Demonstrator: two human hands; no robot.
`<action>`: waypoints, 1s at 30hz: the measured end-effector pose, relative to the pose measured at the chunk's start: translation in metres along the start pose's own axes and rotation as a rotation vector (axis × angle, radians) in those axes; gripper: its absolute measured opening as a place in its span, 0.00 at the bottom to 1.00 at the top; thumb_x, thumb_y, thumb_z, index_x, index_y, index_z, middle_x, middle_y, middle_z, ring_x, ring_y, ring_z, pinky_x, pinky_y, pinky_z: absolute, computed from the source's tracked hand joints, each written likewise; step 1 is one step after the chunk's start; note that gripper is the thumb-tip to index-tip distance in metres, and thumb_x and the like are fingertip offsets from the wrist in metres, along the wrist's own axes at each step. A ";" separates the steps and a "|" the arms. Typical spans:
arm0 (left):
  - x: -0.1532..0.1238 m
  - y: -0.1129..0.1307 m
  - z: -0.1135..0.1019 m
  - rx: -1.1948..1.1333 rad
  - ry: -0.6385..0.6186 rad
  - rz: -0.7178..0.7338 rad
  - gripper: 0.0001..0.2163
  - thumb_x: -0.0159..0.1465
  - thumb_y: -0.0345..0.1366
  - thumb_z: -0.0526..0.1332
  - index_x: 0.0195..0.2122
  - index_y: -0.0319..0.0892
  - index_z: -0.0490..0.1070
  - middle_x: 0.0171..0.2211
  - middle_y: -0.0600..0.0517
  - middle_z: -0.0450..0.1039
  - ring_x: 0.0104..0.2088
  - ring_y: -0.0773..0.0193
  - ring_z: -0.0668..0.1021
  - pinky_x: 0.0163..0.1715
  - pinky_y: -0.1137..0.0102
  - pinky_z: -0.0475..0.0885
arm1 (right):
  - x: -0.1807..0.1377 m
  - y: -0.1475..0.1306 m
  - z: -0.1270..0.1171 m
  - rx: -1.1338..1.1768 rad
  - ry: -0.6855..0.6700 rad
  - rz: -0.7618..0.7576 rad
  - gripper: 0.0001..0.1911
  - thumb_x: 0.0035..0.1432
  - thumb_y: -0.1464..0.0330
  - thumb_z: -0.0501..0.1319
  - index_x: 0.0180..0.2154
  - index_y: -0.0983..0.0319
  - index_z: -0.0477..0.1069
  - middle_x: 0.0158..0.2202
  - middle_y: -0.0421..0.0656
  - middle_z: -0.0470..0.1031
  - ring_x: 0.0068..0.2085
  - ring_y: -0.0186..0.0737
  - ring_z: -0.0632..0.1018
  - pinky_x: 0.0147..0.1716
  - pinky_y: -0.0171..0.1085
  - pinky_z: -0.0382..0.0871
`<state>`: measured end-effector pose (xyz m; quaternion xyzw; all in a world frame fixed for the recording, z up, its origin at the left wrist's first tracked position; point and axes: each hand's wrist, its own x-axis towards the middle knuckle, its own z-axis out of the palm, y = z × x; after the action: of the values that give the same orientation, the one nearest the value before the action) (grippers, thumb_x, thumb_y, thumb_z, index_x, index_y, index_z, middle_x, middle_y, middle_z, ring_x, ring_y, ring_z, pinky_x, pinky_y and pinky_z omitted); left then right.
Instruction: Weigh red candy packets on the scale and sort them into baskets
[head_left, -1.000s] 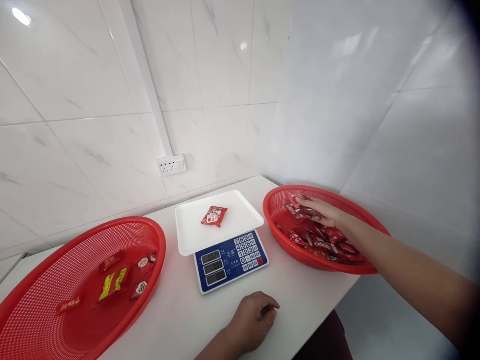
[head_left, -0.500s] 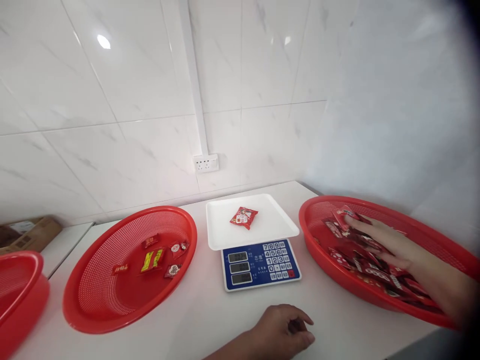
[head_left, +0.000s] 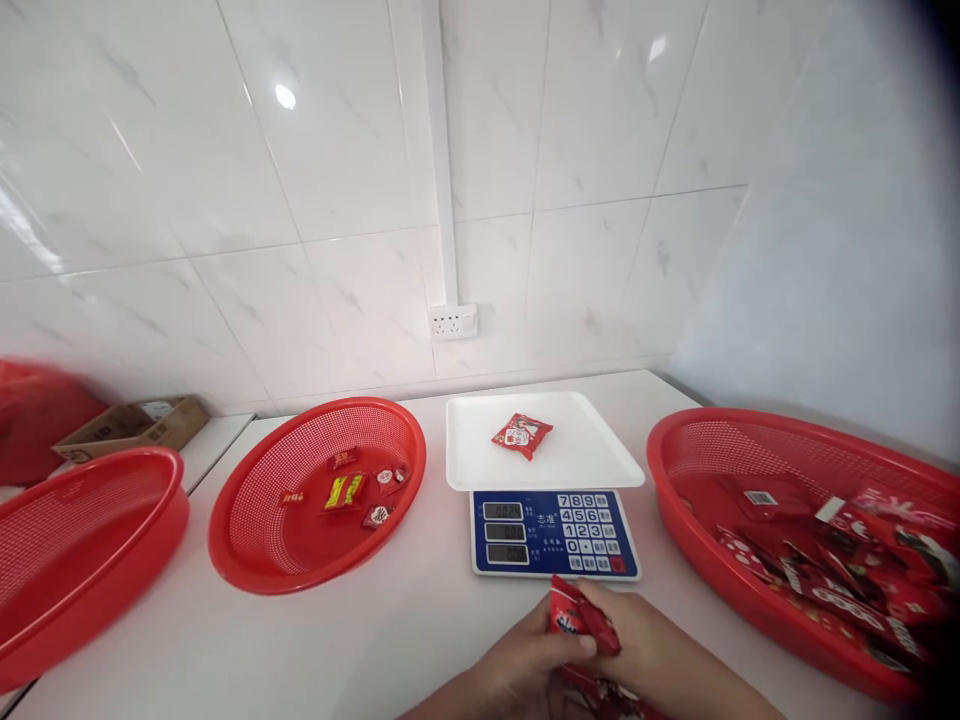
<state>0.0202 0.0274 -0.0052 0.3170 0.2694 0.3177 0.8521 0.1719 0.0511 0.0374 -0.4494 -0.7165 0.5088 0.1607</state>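
Observation:
My left hand [head_left: 521, 650] and my right hand [head_left: 637, 625] meet below the scale, both closed on small red snack packets. One red snack packet [head_left: 568, 606] stands up between them, with the left thumb across it. More red wrappers show beneath the fingers, partly hidden. Just beyond my hands is a blue and white electronic scale [head_left: 551, 560]. On its white tray [head_left: 585, 450] lies one red snack packet [head_left: 522, 437]. To the right, a red mesh basket [head_left: 694, 530] holds many red packets [head_left: 840, 590].
A second red basket [head_left: 247, 560] on the left holds several small packets, one yellow [head_left: 343, 491]. Another red basket [head_left: 150, 500] stands at the far left, near a cardboard box [head_left: 161, 425] and a red bag [head_left: 37, 415]. Behind is a tiled wall with a socket [head_left: 453, 321].
My right hand has left the right basket with red packets and come to my left hand, which now grips them too. The view has turned left.

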 end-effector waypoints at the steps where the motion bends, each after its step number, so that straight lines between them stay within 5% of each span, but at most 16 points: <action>1: -0.003 -0.002 -0.004 -0.017 0.020 -0.009 0.25 0.52 0.41 0.66 0.50 0.46 0.61 0.35 0.51 0.74 0.28 0.64 0.77 0.31 0.65 0.72 | 0.003 0.004 0.005 -0.006 0.012 0.003 0.07 0.48 0.61 0.61 0.33 0.52 0.69 0.33 0.36 0.77 0.34 0.44 0.76 0.33 0.40 0.70; 11: 0.003 -0.023 -0.029 -0.086 0.135 0.126 0.20 0.57 0.46 0.62 0.48 0.43 0.63 0.29 0.50 0.75 0.20 0.64 0.76 0.20 0.71 0.71 | 0.010 0.010 0.026 -0.021 0.149 -0.026 0.23 0.50 0.57 0.61 0.48 0.56 0.67 0.47 0.44 0.72 0.46 0.47 0.73 0.45 0.40 0.67; 18: 0.008 -0.031 -0.037 -0.208 0.098 0.179 0.18 0.61 0.41 0.60 0.51 0.44 0.62 0.33 0.49 0.76 0.23 0.64 0.78 0.25 0.72 0.69 | 0.015 0.038 0.030 -0.034 0.161 -0.072 0.36 0.50 0.56 0.62 0.59 0.58 0.58 0.57 0.49 0.64 0.56 0.49 0.67 0.54 0.42 0.60; 25: 0.004 -0.023 -0.038 -0.277 0.092 0.169 0.16 0.62 0.39 0.59 0.50 0.46 0.64 0.37 0.49 0.75 0.28 0.66 0.78 0.28 0.73 0.68 | 0.015 0.035 0.025 0.035 0.227 -0.078 0.33 0.53 0.53 0.58 0.57 0.63 0.61 0.55 0.52 0.66 0.55 0.48 0.68 0.54 0.42 0.61; 30: 0.004 -0.020 -0.042 -0.314 0.121 0.105 0.15 0.62 0.43 0.57 0.50 0.47 0.62 0.38 0.48 0.75 0.28 0.61 0.78 0.26 0.68 0.71 | 0.016 0.019 0.011 0.038 0.381 -0.026 0.27 0.55 0.52 0.54 0.52 0.58 0.64 0.37 0.44 0.75 0.37 0.42 0.77 0.39 0.37 0.72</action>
<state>0.0023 0.0337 -0.0481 0.1739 0.2505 0.4186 0.8555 0.1649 0.0589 0.0126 -0.5252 -0.6692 0.4257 0.3084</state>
